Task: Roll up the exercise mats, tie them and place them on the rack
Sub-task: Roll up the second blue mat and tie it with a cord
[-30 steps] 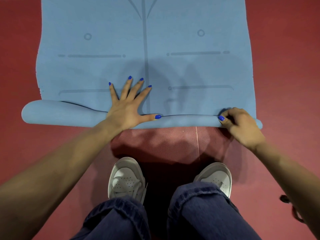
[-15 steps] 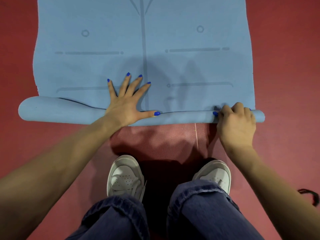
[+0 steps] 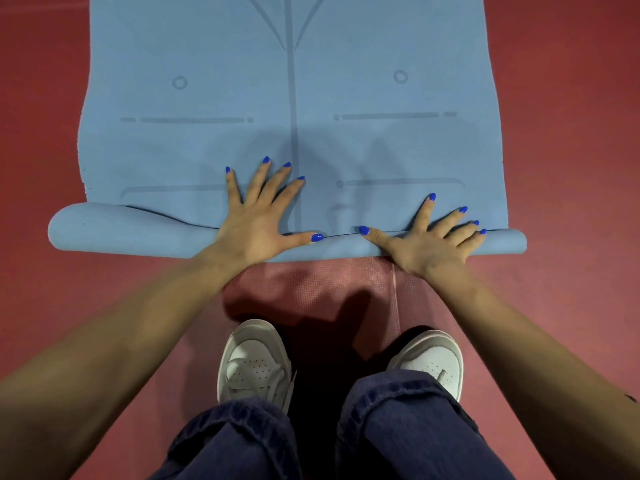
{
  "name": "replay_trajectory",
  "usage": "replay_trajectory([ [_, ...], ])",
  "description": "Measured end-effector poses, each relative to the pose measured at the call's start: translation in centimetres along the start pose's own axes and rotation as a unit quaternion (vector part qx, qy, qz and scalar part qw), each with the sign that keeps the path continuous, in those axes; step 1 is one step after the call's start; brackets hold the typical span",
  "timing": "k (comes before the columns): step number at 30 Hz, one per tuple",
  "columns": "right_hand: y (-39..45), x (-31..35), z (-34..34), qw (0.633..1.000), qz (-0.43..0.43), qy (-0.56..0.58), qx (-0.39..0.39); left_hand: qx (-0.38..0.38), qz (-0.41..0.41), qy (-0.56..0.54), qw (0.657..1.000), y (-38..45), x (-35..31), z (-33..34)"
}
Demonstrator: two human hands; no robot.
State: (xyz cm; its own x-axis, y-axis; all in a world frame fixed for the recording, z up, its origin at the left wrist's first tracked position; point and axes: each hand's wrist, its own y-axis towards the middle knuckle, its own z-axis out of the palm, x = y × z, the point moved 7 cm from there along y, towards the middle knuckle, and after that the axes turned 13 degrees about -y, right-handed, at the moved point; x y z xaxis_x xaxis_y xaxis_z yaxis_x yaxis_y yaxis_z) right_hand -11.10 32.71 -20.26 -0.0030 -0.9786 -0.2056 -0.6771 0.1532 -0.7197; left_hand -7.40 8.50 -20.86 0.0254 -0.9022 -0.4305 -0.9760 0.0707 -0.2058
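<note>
Red floor (image 3: 571, 133) fills the head view, and a blue exercise mat (image 3: 291, 98) lies flat on it, its long axis running straight away from the person and out past the top edge. The near end is turned into a roll (image 3: 138, 230) whose own axis runs crosswise, left to right; it is thicker and looser at the left end, tighter at the right, and sticks out a little beyond the flat sheet on both sides. The left hand (image 3: 256, 220) presses on the roll near its middle, fingers spread straight and reaching forward onto the flat part, thumb lying along the seam. The right hand (image 3: 433, 237) presses on the roll close to its right end, fingers likewise splayed, thumb pointing toward the other hand. The two hands are apart, neither curled round anything. Just behind the roll a pink textured mat (image 3: 311, 282) shows on the floor, with two white sneakers (image 3: 254, 362) and blue jeans (image 3: 408, 427) nearest the camera.
</note>
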Motion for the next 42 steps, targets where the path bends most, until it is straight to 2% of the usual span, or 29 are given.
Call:
replay_trajectory([
  [2,0.0,0.1,-0.1,1.0,0.006,-0.01,0.022,-0.056,0.103,-0.003,0.993,-1.0,-1.1,-0.6],
  [4,0.0,0.2,-0.3,0.999,0.012,-0.022,0.033,-0.108,0.219,0.026,0.969,-3.1,-2.1,-1.2],
  [5,0.0,0.2,-0.3,0.999,0.014,-0.028,0.038,-0.119,0.235,0.057,0.963,-4.0,-1.9,-1.4],
  [10,-0.5,0.4,-0.4,0.997,0.017,-0.045,0.059,-0.153,0.09,0.181,0.967,-6.5,1.6,-2.5],
  [17,-0.8,0.6,-0.7,0.996,0.027,-0.047,0.076,-0.123,-0.043,0.071,0.989,-6.9,3.1,-2.2],
  [19,-0.7,0.6,-0.6,0.996,0.027,-0.049,0.075,-0.152,-0.042,0.074,0.985,-7.1,3.2,-2.4],
  [21,-0.8,0.5,-0.5,0.995,0.027,-0.048,0.078,-0.179,0.015,0.097,0.979,-7.3,2.6,-2.2],
  [24,-0.9,0.6,-0.8,0.995,0.029,-0.048,0.078,-0.161,0.092,0.127,0.974,-7.7,2.4,-1.9],
  [26,-1.0,0.6,-0.9,0.995,0.027,-0.049,0.078,-0.147,0.078,0.16,0.973,-8.6,3.5,-2.2],
  [29,-0.9,0.6,-0.8,0.995,0.026,-0.056,0.08,-0.128,-0.002,0.189,0.974,-10.5,5.2,-2.5],
  [32,-1.0,0.6,-0.7,0.995,0.027,-0.052,0.081,-0.077,-0.119,0.101,0.985,-10.7,5.8,-1.9],
  [34,-0.8,0.6,-0.8,0.995,0.025,-0.052,0.078,-0.077,-0.223,0.022,0.971,-9.9,6.6,-2.5],
  [37,-0.7,0.6,-0.7,0.996,0.022,-0.054,0.074,-0.14,-0.316,-0.064,0.936,-9.7,8.1,-3.2],
  [39,-0.6,0.5,-0.5,0.996,0.021,-0.052,0.07,-0.155,-0.315,-0.05,0.935,-9.3,8.0,-3.4],
  [42,-0.6,0.6,-0.5,0.997,0.021,-0.046,0.062,-0.161,-0.24,0.031,0.957,-8.3,8.1,-3.2],
])
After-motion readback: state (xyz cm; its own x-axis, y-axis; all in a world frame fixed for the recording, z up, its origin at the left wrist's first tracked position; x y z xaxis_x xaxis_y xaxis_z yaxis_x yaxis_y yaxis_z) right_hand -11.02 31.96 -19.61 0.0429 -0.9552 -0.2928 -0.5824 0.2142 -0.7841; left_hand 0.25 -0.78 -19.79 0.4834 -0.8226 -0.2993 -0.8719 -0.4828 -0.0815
